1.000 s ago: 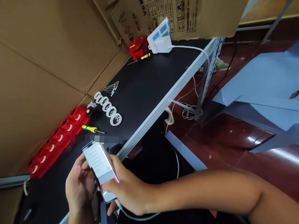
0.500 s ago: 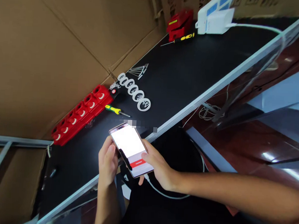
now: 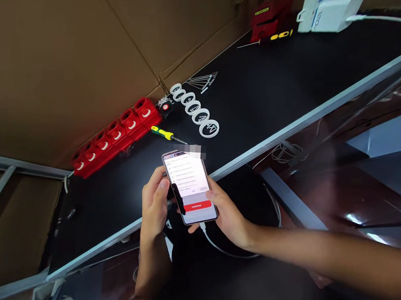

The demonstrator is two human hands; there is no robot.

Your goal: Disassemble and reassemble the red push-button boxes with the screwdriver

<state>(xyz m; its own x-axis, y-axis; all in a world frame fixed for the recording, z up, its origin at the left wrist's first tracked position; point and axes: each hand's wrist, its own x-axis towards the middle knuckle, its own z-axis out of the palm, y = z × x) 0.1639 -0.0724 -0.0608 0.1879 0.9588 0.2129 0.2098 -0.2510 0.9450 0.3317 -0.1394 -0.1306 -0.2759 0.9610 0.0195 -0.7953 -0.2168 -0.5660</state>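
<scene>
- Phone [image 3: 189, 188] held just off the table's near edge, at 6 o'clock of the frame centre, screen lit and facing up.
- Left hand [image 3: 154, 206] wrapped around the phone's left side, thumb laid across the screen; grasping the phone.
- Right hand [image 3: 227, 215] cupped under the phone's right side and lower corner, fingertips on its right rim; likewise grasping the phone.
- White cable [image 3: 221, 248] plugged into the phone's bottom end, looped away toward 5 o'clock below the right hand.
- Black table [image 3: 279, 82] run diagonally from 7 o'clock to 2 o'clock, bounded by a pale metal edge strip [image 3: 311, 116]; phone's top end overlapped that strip.
- Broad bare stretch of tabletop left open from 12 to 2 o'clock of the phone, toward the far end.
- Yellow-handled screwdriver [image 3: 167, 134] lain at 11 o'clock of the phone, near but apart from it.
- Row of red holders [image 3: 116, 136] set along the cardboard wall [image 3: 73, 60] at 10 o'clock, closing that side.
- Chain of white rings [image 3: 194, 109] at 12 o'clock, with a bundle of metal pins [image 3: 201, 81] just beyond.
- Red block [image 3: 269, 18] with second screwdriver [image 3: 271, 37] and white power strip [image 3: 327, 13] grouped at 1 o'clock, well apart from both hands.
</scene>
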